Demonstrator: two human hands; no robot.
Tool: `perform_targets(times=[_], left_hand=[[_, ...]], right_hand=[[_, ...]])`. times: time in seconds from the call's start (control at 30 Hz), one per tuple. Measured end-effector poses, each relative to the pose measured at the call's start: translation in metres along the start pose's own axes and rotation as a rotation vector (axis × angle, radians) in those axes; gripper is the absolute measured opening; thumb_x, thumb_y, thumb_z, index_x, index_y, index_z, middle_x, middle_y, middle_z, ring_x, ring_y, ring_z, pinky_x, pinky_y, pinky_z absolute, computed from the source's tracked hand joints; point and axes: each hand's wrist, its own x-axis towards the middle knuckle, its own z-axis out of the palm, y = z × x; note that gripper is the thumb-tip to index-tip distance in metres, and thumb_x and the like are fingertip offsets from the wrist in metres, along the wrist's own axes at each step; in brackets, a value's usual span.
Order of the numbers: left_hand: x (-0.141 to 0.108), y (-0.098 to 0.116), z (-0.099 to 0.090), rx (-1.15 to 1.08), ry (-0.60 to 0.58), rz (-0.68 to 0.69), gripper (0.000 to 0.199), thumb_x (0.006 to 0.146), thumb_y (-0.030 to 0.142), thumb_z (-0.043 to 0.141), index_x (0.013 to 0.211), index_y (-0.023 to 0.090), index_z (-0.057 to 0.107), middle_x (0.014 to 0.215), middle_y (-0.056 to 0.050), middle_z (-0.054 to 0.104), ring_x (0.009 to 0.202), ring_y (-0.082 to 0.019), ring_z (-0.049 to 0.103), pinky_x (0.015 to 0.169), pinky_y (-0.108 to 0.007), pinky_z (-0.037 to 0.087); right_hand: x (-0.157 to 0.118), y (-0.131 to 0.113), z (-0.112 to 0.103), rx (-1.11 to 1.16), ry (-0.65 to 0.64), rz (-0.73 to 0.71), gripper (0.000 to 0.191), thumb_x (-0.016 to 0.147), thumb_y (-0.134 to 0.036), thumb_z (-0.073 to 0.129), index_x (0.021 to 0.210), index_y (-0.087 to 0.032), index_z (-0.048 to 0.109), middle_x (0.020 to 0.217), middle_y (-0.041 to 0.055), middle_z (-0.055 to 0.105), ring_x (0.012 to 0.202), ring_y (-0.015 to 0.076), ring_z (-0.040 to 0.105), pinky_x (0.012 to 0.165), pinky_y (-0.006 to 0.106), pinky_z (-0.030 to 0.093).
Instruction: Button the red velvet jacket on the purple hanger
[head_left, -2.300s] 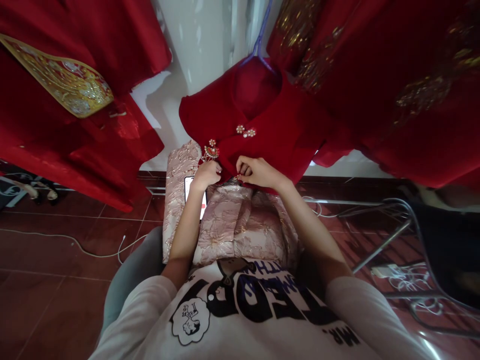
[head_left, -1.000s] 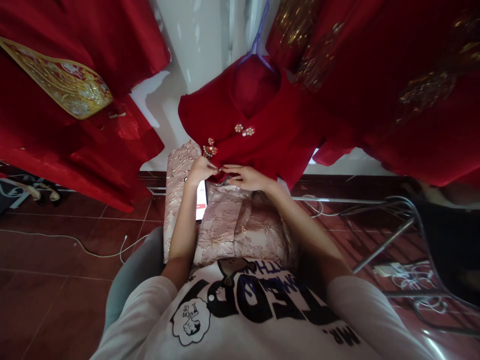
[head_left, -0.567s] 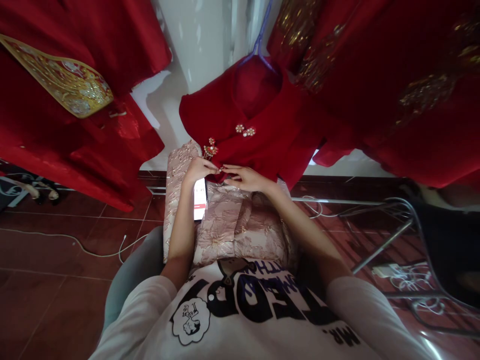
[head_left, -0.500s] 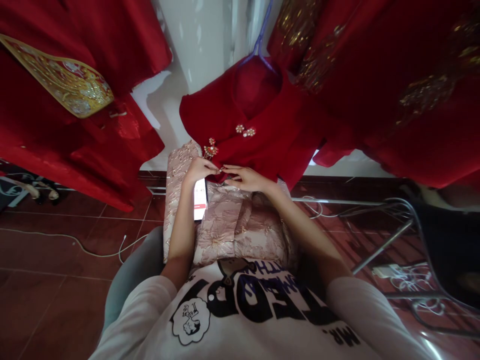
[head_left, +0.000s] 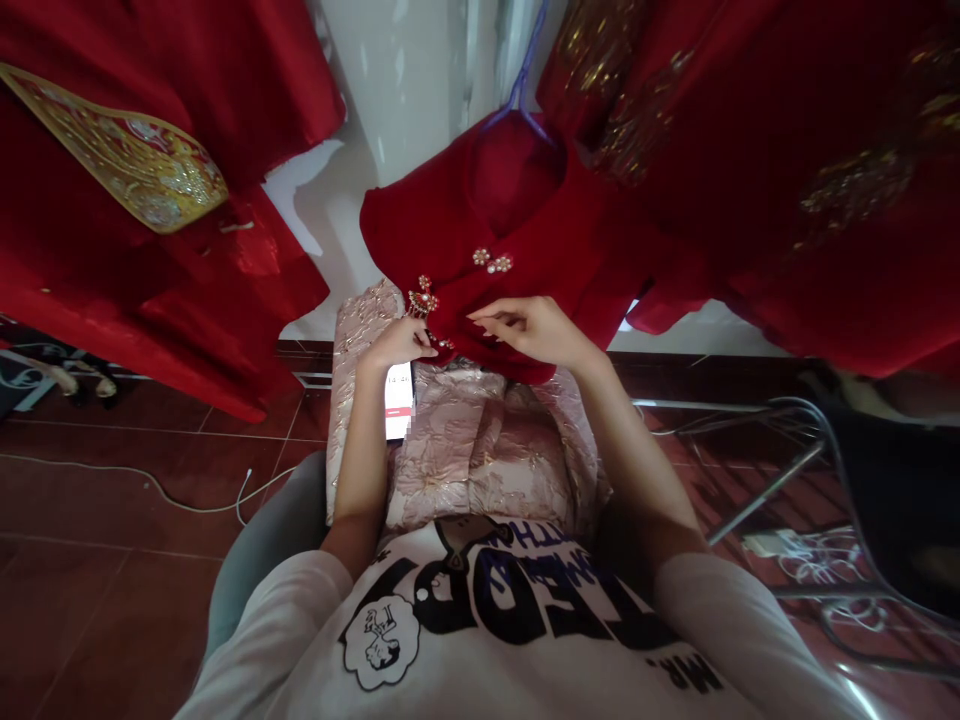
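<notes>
"Looking down, what fills your view, biggest first?"

"On your left hangs a bright red garment [head_left: 225, 80], on your right a dark red garment [head_left: 750, 190]. Between them your red top [head_left: 559, 260] hangs from a purple hanger [head_left: 517, 95], its lower edge meeting the pink brocade cloth [head_left: 480, 450] near your body."

"And your hands?"

"Your right hand [head_left: 544, 330] is over the near part of the red top, thumb and fingertips drawn close; I can't tell whether they grip anything fine. Your left hand [head_left: 401, 342] is at the top's near left edge, fingers bunched; what it pinches, if anything, is hidden."

"What is new?"

"Your right hand now stands apart from your left, no longer covering that edge. I judge this leaves the left alone to steady it, the spot open to your eye."

"And the small things?"

"Your phone [head_left: 398, 410] lies beside your left forearm. A pearl flower ornament [head_left: 492, 261] sits on the far side of your right hand, a fan-shaped ornament [head_left: 424, 300] just beyond your left. Smallest, a beaded trim [head_left: 444, 344] shows just right of your left thumb."
</notes>
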Motion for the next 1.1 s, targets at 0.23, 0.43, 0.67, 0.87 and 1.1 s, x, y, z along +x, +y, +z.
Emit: perform_targets(times=[0.23, 0.43, 0.67, 0.87, 1.1], left_hand=[[0.002, 0.008, 0.01, 0.329, 0.011, 0.051, 0.02, 0.072, 0.012, 0.08, 0.064, 0.018, 0.062, 0.067, -0.001, 0.065, 0.064, -0.018, 0.058, 0.064, -0.027, 0.038], [0.001, 0.017, 0.014, 0.494, 0.05, 0.088, 0.02, 0.08, 0.018, 0.077, 0.067, 0.018, 0.062, 0.073, -0.006, 0.066, 0.075, -0.025, 0.065, 0.072, -0.031, 0.045], [-0.001, 0.026, 0.012, 0.439, 0.141, 0.222, 0.005, 0.082, 0.017, 0.074, 0.083, 0.014, 0.072, 0.103, -0.014, 0.073, 0.097, -0.03, 0.069, 0.084, -0.034, 0.049], [0.0, 0.024, 0.014, 0.424, 0.158, 0.158, 0.01, 0.09, 0.021, 0.069, 0.083, 0.015, 0.072, 0.085, -0.012, 0.075, 0.086, -0.03, 0.071, 0.08, -0.033, 0.048], [0.004, 0.01, 0.018, 0.014, 0.184, 0.157, 0.038, 0.077, 0.022, 0.085, 0.112, 0.013, 0.072, 0.115, -0.014, 0.077, 0.111, -0.031, 0.072, 0.101, -0.037, 0.052]], right_hand=[[-0.001, -0.003, 0.001, 0.03, -0.014, -0.006, 0.035, 0.097, -0.037, 0.058, 0.118, -0.019, 0.079, 0.11, 0.0055, 0.08, 0.094, 0.0187, 0.077, 0.087, 0.033, 0.063], [-0.001, -0.001, 0.0, 0.045, 0.008, -0.017, 0.036, 0.096, -0.038, 0.058, 0.117, -0.017, 0.079, 0.108, 0.0068, 0.08, 0.096, 0.0197, 0.077, 0.088, 0.034, 0.064], [-0.002, -0.001, -0.004, 0.028, 0.027, -0.008, 0.036, 0.096, -0.041, 0.059, 0.116, -0.019, 0.079, 0.108, 0.0054, 0.081, 0.094, 0.0191, 0.077, 0.085, 0.033, 0.064], [-0.003, -0.003, -0.01, 0.033, 0.051, -0.017, 0.035, 0.096, -0.04, 0.06, 0.115, -0.018, 0.08, 0.107, 0.0061, 0.08, 0.092, 0.0186, 0.077, 0.085, 0.033, 0.064], [-0.004, -0.001, -0.014, 0.041, 0.069, -0.012, 0.037, 0.096, -0.044, 0.062, 0.116, -0.017, 0.079, 0.107, 0.0076, 0.08, 0.094, 0.0193, 0.077, 0.089, 0.034, 0.064]])
